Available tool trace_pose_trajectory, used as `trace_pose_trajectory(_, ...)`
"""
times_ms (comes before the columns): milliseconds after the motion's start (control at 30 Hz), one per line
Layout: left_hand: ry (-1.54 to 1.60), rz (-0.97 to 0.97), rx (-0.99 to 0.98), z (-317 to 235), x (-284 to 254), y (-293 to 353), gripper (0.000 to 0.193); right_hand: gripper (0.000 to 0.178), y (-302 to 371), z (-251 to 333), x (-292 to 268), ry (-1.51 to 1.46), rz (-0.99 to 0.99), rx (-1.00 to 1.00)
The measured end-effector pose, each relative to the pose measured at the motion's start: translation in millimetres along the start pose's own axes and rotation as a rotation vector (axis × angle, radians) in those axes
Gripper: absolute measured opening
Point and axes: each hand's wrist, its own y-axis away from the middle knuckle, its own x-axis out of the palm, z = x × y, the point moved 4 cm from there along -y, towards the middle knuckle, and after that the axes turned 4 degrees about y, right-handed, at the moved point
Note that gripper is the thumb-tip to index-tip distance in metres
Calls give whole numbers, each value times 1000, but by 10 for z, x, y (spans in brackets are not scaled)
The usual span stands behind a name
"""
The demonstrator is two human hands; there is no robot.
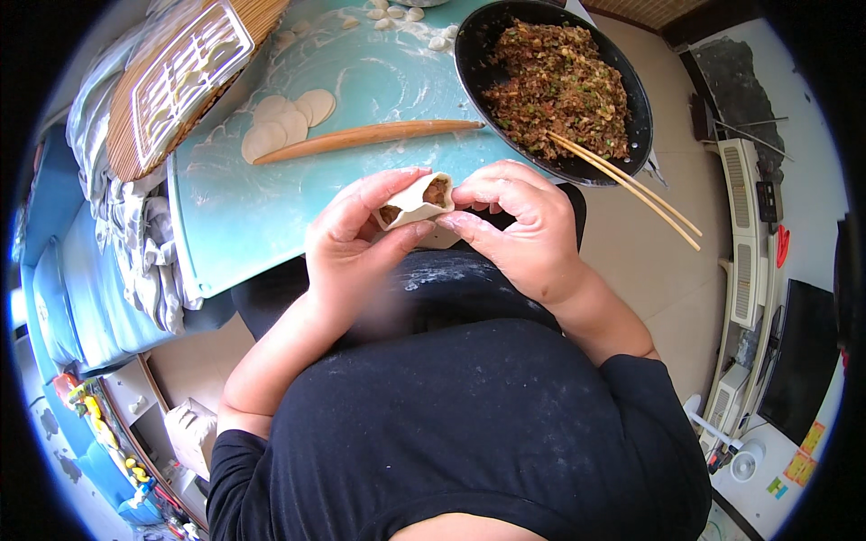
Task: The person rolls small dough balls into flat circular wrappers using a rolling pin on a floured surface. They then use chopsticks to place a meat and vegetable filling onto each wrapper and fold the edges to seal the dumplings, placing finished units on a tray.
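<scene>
Between my two hands, above the near edge of the board, is a dumpling point(417, 200). Its white wrapper is folded over brown filling, pinched at the middle, with gaps where filling shows. My left hand point(358, 236) grips its left side between thumb and fingers. The thumb and fingertips of my right hand point(519, 213) pinch the right end. Flour dusts both hands. Just beyond them a wooden rolling pin point(370, 139) lies across the turquoise board point(221, 243). Several round wrappers point(289, 122) overlap by its left end.
A black pan point(466, 77) of chopped filling point(559, 86) stands at the far right, with wooden chopsticks point(645, 194) jutting over its rim. Far left, a woven tray point(135, 144) carries a white rack point(191, 77). Small dough pieces point(383, 18) sit at the board's far side. A crumpled cloth point(135, 225) hangs left.
</scene>
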Motion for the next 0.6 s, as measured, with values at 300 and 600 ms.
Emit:
trace_pose_trajectory(300,-166,14,87,-5,-26,7,47,13,1,31,23,104,-73,-159)
trace_pose_trajectory(600,133,48,-45,40,-14,3,46,17,-85,-145,-75,-185,129,86)
